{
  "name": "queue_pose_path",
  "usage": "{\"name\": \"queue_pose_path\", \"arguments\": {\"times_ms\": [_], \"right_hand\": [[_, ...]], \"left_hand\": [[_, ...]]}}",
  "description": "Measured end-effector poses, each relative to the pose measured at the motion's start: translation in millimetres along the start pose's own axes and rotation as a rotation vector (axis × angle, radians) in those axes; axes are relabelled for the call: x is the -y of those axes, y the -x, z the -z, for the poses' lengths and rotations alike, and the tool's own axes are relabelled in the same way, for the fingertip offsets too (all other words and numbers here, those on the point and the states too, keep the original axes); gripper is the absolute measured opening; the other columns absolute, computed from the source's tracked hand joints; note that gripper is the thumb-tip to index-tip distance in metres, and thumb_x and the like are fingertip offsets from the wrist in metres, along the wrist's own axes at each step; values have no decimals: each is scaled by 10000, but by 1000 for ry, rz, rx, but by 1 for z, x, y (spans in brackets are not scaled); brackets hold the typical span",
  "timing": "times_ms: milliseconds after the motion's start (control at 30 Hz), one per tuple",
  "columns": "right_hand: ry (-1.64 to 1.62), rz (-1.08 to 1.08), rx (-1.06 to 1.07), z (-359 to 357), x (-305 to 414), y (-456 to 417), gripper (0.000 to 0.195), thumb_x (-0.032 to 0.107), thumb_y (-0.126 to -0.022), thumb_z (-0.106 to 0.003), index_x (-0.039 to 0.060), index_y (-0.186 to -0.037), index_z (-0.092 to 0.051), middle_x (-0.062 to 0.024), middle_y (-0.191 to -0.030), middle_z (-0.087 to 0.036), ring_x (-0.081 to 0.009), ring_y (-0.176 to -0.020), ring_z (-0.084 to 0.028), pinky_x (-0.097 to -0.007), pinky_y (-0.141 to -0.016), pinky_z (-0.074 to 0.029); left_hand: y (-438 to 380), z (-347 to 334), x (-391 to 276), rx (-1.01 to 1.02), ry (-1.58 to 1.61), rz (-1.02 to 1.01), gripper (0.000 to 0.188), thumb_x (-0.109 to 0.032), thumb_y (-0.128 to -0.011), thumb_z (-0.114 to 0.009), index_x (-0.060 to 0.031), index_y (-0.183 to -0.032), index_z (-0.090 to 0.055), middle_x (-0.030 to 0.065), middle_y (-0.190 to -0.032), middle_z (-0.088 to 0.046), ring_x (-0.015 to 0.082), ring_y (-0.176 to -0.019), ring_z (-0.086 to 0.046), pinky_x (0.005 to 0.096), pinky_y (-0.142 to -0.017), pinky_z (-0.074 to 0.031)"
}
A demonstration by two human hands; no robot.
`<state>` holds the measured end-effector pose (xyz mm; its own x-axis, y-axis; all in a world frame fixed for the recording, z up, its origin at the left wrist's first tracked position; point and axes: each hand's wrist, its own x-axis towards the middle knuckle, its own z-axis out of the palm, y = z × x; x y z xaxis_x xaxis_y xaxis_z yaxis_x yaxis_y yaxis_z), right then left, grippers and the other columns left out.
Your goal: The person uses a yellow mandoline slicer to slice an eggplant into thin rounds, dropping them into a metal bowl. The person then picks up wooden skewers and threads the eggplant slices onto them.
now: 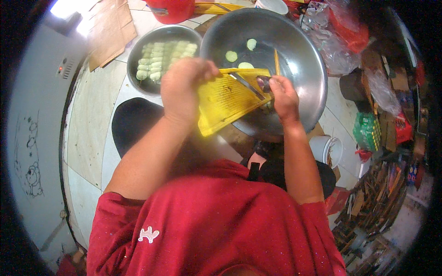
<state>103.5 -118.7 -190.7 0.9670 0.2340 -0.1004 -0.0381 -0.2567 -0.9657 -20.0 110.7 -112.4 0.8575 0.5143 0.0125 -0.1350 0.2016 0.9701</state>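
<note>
My left hand (183, 86) grips the far edge of a yellow plastic mandoline slicer (224, 100), which lies tilted over a wide steel basin (307, 82). A slanted metal blade (247, 86) crosses the slicer. At the blade's right end, my right hand (285, 98) pinches a small, shiny, purplish object (264, 84); blur hides what it is. Pale green round slices (231, 56) rest on the basin's bottom. Thin wooden sticks (276, 61) stand out beyond my right fingers; their lower ends are hidden.
Left of the basin, a steel bowl (133, 77) holds skewered pale green pieces (157, 63) in liquid. A red bucket (172, 10) stands behind it, cardboard (112, 34) to the left. At right are a white bucket (319, 148), plastic bags (335, 51) and a wood pile (373, 200).
</note>
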Motion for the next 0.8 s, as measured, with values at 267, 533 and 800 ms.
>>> {"name": "queue_pose_path", "arguments": {"times_ms": [267, 533, 800], "right_hand": [[151, 83, 65, -6, 36, 18, 258, 229, -867, -698, 13, -1004, -665, -81, -894, -695, -147, -815, -641, -301, -755, -511], [154, 148, 122, -21, 59, 29, 298, 244, -829, -728, 1, -991, -673, -128, -909, -708, -200, -841, -676, -322, -765, -531], [272, 40, 104, -11, 68, 21, 268, 253, -833, -730, 12, -943, -683, -119, -861, -715, -160, -790, -674, -305, -723, -530]], "left_hand": [[1, -5, -1, -5, -58, -59, 252, -229, -901, -485, -24, -756, -504, 103, -739, -503, 234, -802, -540, 321, -781, -408], [3, -12, -10, -26, -143, -81, 230, -195, -904, -492, -17, -759, -511, 100, -735, -496, 244, -802, -542, 328, -791, -418], [-8, -8, 7, 20, -43, -204, 84, -10, -838, -519, 11, -839, -601, 103, -790, -615, 170, -707, -610, 283, -647, -501]]}}
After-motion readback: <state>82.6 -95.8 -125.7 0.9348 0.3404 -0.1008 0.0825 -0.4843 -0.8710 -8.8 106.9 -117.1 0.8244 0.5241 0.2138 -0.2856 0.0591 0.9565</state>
